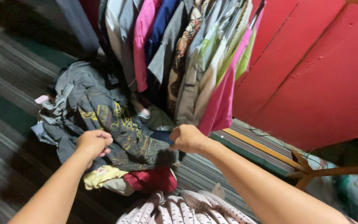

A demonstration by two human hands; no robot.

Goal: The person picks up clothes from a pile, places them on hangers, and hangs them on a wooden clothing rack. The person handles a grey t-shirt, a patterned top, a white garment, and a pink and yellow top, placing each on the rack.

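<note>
Left hand (pixel 93 143) and right hand (pixel 186 138) each have a grip closed tight on the dark printed garment (pixel 125 132)

It looked like a room in a home: shirts (pixel 179 54) hung packed along a rail beside a red wooden wall (pixel 311 74), a heap of clothes (pixel 104 124) lay below, and a striped mat (pixel 5 103) covered the floor

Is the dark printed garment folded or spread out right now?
Spread. Left hand and right hand grip the dark garment stretched between them.
</note>
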